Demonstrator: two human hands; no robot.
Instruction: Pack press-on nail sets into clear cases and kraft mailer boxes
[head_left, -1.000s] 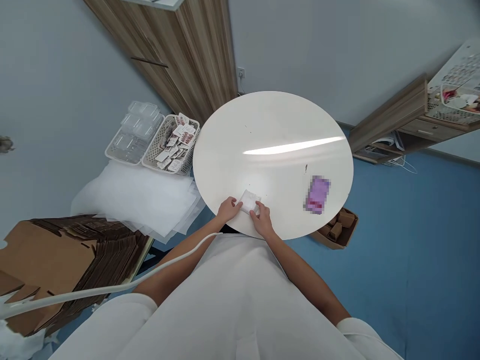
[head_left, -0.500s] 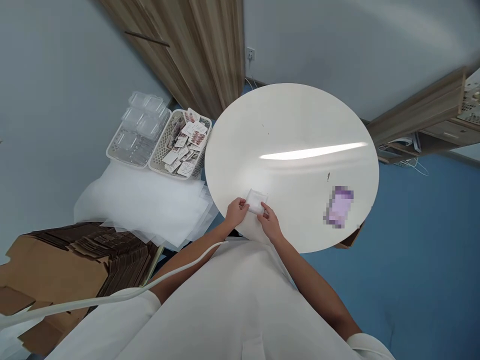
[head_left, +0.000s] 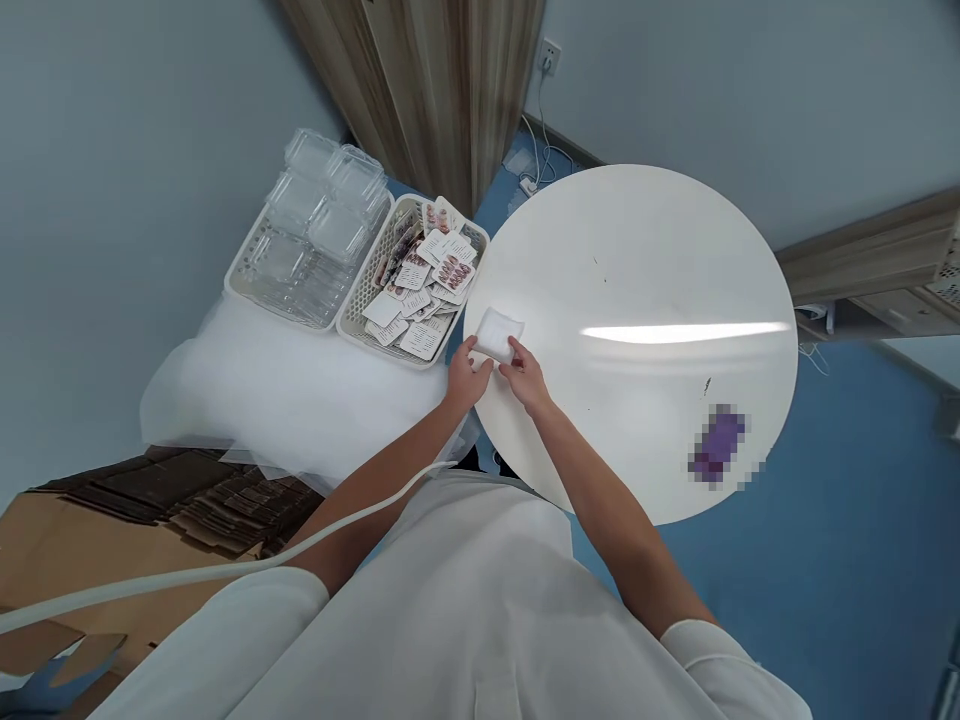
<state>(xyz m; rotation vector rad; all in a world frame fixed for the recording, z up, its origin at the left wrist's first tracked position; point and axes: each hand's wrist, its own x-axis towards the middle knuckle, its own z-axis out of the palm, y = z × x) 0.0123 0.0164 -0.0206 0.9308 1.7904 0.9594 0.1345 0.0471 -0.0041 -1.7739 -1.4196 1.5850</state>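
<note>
A small white, foam-wrapped square packet (head_left: 498,334) is held between my two hands above the near left edge of the round white table (head_left: 637,240). My left hand (head_left: 466,378) pinches its left side, fingers closed. On its right lower corner, my right hand (head_left: 525,376) grips with thumb and fingers. What lies inside the wrapping cannot be made out. Just left of the hands stands a white basket (head_left: 360,335) full of printed cards (head_left: 422,338).
Clear plastic boxes (head_left: 330,200) fill another basket at the left. White foam sheets (head_left: 300,400) lie below it, near stacked flat cardboard (head_left: 135,540). A blurred purple object (head_left: 718,445) is on the table's right. A white cable (head_left: 225,570) crosses my left arm.
My view has shifted, so the table sits farther right. My hands have carried the white packet toward the table's left edge, closer to the card basket, still holding it.
</note>
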